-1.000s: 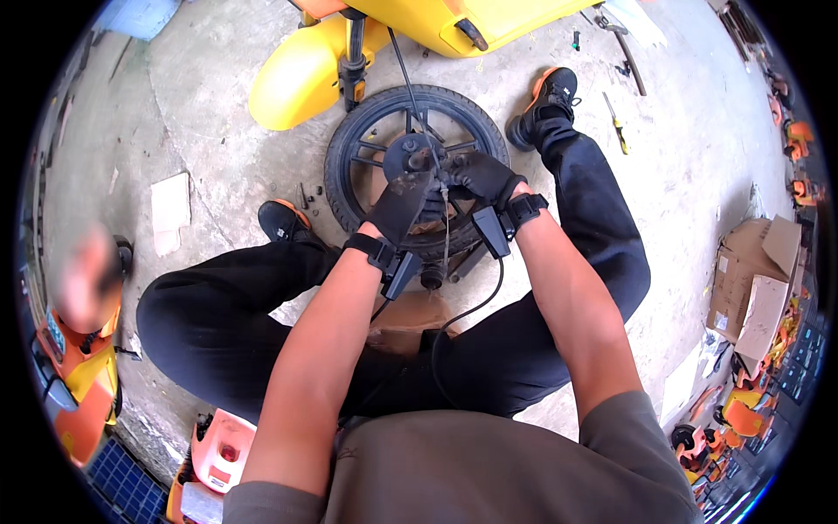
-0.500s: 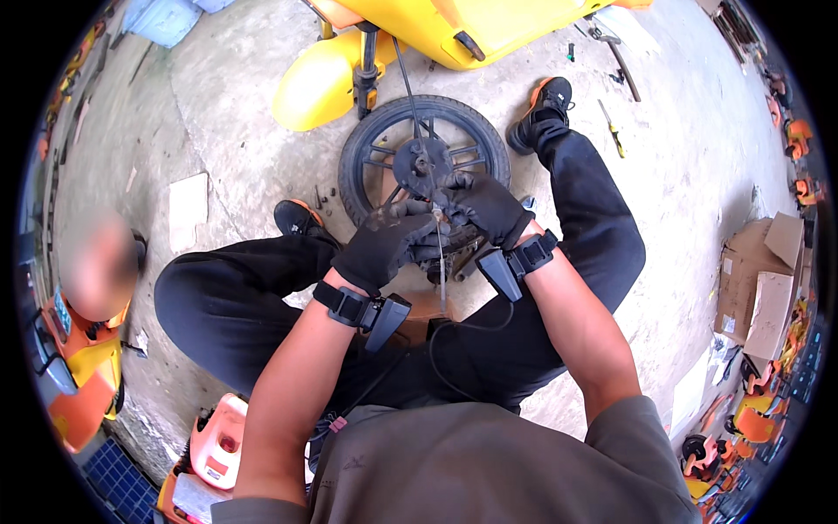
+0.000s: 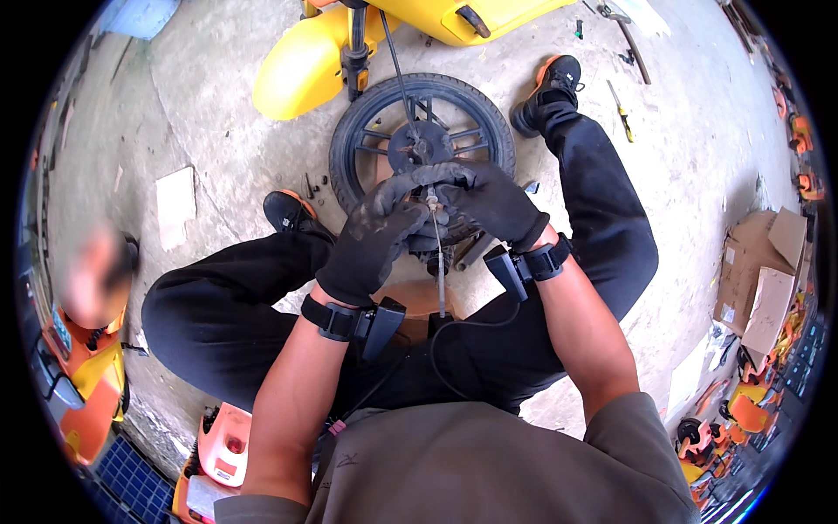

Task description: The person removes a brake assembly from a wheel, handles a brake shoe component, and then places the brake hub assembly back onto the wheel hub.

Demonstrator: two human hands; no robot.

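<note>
White, a flat sheet lies on the concrete floor at far left, with small dark bolts scattered nearer the wheel. Next comes the left hand, gloved in black: its fingers arch over toward the middle, tips beside the cable fitting, though whether they pinch it I cannot tell. At centre, the fitting sits on a thin cable that hangs down toward the lap, in front of the spoked wheel, which lies on its side below a yellow vehicle. The right hand, also gloved, holds its fingers narrow, bunched around the cable at the fitting. Farther right lie 1 screwdriver with a yellow handle, and an open cardboard box.

The step in hand looks like fingertip adjustment of the fitting; both hands are committed to it. The next move would seem to call for 1 hand steadying the cable while the other turns or slides the fitting.
</note>
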